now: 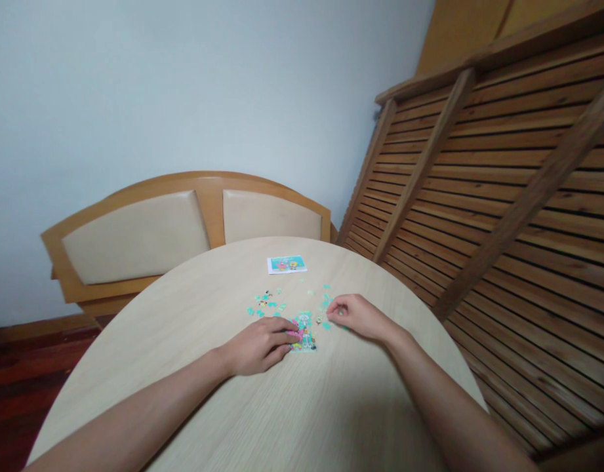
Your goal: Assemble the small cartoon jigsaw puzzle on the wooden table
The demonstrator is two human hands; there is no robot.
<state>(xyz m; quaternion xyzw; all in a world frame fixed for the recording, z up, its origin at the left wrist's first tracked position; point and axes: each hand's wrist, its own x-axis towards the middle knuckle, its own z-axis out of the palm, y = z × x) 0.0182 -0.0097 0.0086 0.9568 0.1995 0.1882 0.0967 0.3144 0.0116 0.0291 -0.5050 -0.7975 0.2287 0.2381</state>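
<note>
Puzzle (307,335), partly joined, lies on the pale table (262,419) beneath the left hand (259,345), palm down, fingers loosely spread over its left side; light pressure there should keep seams from shifting. The right hand (349,311) curls, thumb and fingertips close, by loose pieces (326,326); whether it grips one cannot be told. A picture card (288,264) farther back should help matching.
</note>
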